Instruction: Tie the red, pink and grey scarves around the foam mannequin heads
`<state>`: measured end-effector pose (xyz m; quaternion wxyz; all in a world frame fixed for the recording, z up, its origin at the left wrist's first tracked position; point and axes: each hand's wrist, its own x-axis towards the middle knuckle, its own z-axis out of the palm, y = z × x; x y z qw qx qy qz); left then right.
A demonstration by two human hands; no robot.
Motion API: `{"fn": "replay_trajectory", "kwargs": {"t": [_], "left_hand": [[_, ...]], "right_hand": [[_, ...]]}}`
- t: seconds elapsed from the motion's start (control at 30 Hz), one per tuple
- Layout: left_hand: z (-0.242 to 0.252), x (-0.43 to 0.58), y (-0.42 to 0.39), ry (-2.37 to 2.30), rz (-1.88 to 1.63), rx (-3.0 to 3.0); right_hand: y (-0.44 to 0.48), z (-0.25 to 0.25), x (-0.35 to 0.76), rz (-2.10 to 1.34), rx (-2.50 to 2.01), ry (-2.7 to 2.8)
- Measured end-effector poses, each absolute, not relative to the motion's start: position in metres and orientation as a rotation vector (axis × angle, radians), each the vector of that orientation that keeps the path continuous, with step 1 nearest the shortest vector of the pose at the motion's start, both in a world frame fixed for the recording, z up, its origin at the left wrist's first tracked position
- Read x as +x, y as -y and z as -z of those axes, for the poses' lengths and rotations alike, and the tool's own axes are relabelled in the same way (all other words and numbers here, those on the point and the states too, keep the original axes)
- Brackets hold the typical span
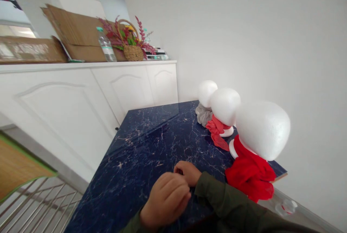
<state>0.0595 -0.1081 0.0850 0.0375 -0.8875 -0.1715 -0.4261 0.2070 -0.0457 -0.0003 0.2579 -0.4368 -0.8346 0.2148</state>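
Note:
My left hand [168, 197] is loosely curled into a fist above the near part of the dark blue marbled table [151, 153]. Just beyond it, my right hand [188, 172] rests on the tabletop with its fingers folded in; the left hand partly overlaps it. Nothing shows in either hand. Along the table's right side stand three white foam mannequin heads. The nearest head [264, 128] has a bright red scarf [251, 175] round its neck. A coral scarf [218, 131] is tied on the middle head [225, 105], and a grey scarf [204, 114] on the far head [207, 92].
White cabinets [130, 88] stand beyond the table, carrying cardboard boxes [81, 34], a plastic bottle [106, 46] and a wicker flower basket [133, 53]. A metal rack [46, 200] is at lower left. On the floor at right lies a clear plastic item [286, 207].

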Motion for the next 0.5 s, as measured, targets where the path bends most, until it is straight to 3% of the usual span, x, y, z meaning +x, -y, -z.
{"fn": "replay_trajectory", "kwargs": {"t": [0.23,0.5], "left_hand": [[-0.027,0.092,0.056,1.336,1.304,-2.927],[-0.028,0.074,0.057,1.457,1.271,-3.144]], "right_hand": [[0.037,0.005,0.210,-0.849,-1.012,1.992],[0.045,-0.001,0.201,-0.751,-1.006,2.191]]}}
